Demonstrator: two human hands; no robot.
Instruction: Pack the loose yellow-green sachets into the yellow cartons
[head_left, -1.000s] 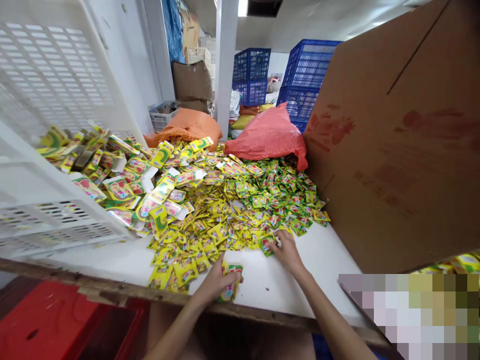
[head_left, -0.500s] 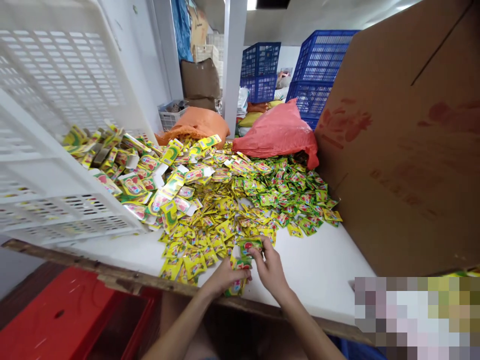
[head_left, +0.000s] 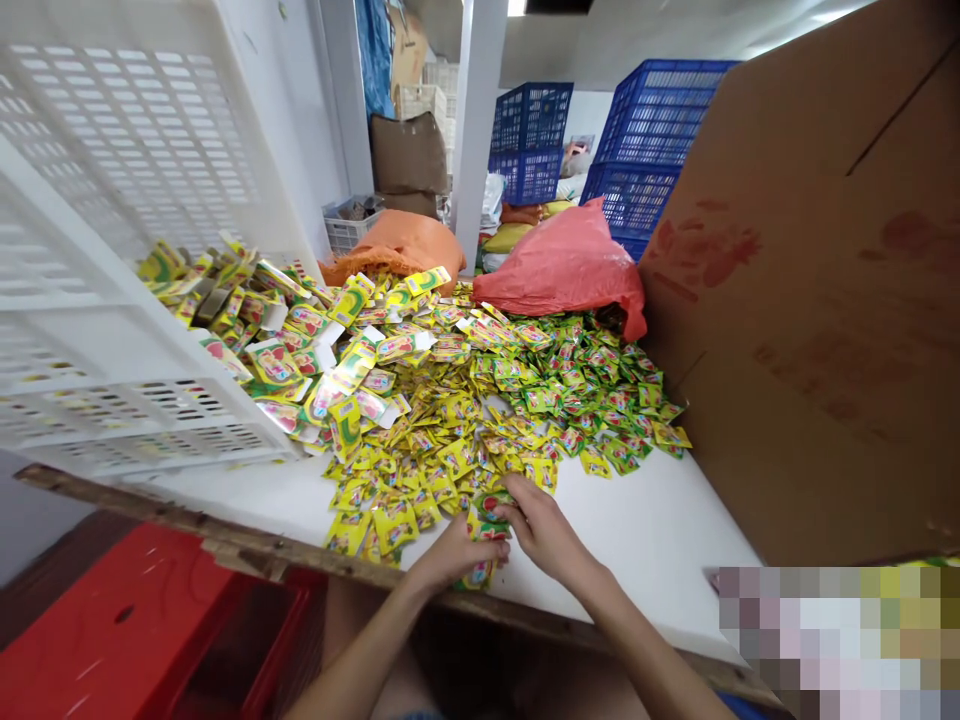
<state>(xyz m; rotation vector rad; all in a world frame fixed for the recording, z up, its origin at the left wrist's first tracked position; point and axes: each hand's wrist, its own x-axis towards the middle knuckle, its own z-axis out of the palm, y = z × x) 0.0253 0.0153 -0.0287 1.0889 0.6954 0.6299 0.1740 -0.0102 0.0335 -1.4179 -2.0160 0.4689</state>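
Note:
My left hand (head_left: 452, 556) is closed around a small yellow-green carton (head_left: 478, 577) near the table's front edge. The carton stands with its top end pointing away from me. A green sachet (head_left: 489, 504) is pinched in the fingers of my right hand (head_left: 546, 528), right at the carton's top end. How far the sachet sits inside cannot be seen. Just beyond my hands spreads a heap of yellow sachets (head_left: 394, 520), with green sachets (head_left: 570, 380) piled behind to the right. Several flat-sided yellow cartons (head_left: 274, 362) lie to the left, some with white flaps open.
A white slatted crate (head_left: 150, 350) lies tipped on the left, cartons spilling from it. A large cardboard box (head_left: 810, 330) borders the right side. Orange (head_left: 409, 240) and red sacks (head_left: 562, 265) lie at the back. A red stool (head_left: 112, 620) stands below the table's wooden edge (head_left: 300, 562).
My right hand has lowered the green sachet slightly toward the carton's top end. My left hand keeps its hold on the carton. The whole view has shifted a little.

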